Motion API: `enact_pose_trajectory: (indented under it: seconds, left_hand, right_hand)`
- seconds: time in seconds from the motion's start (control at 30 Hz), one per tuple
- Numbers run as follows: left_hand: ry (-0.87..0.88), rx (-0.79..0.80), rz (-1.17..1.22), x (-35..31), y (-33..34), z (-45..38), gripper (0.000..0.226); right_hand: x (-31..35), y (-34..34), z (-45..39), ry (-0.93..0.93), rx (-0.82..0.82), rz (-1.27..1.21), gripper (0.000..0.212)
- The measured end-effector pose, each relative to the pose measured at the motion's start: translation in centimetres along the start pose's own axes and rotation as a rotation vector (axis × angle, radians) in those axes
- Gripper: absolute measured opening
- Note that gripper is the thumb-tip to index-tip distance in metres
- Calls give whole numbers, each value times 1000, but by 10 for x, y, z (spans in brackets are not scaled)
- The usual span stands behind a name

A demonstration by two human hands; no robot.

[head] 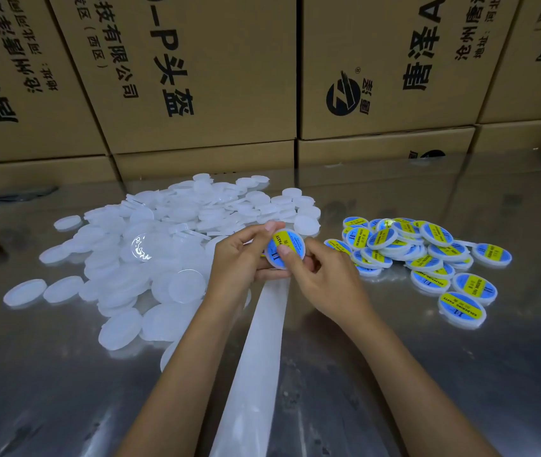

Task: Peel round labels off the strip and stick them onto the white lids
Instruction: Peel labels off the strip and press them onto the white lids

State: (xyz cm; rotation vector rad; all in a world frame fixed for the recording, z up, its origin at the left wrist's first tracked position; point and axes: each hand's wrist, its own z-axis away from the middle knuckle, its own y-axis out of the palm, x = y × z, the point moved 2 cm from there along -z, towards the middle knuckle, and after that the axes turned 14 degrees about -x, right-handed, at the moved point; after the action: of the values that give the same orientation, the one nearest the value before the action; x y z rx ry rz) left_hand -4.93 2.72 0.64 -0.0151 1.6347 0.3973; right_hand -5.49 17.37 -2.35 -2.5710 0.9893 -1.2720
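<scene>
I see the lid (pixel 285 249) pinched in my left hand (pixel 239 258) while my right hand (pixel 325 278) curls its thumb onto the label (pixel 290 244). The finished pile (pixel 420 255) lies at three o'clock, nearer the right hand. The strip (pixel 259 357) runs six to twelve; its top end is hidden beneath my hands.

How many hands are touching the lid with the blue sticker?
2. The left hand grips the lid from its left side; the right hand presses its thumb on the sticker from the right.
</scene>
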Motion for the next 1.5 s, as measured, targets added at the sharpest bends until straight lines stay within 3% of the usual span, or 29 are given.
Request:
enact_pose_trajectory:
  seconds: [0.3, 0.57, 0.7, 0.87, 1.07, 1.27, 1.5]
  left_hand:
    - [-74, 224, -92, 5, 1, 1, 32]
    - [45, -90, -101, 1, -3, -1, 13]
    - [55, -127, -92, 0, -2, -1, 18]
    - [56, -8, -125, 3, 0, -2, 15]
    - [70, 146, -191, 6, 3, 1, 38]
    - [110, -137, -165, 4, -6, -3, 21]
    - [128, -268, -214, 5, -7, -6, 17]
  right_hand:
    - [-9, -2, -5, 159, -58, -32, 55]
    - [4, 3, 2, 155, 117, -219, 59]
    - [4, 4, 3, 138, 143, -200, 58]
    - [0, 5, 3, 104, 118, -86, 51]
    - [-6, 6, 0, 228, 146, -129, 53]
    - [-2, 10, 1, 347, 317, -351, 47]
    - [-2, 11, 2, 384, 381, -355, 41]
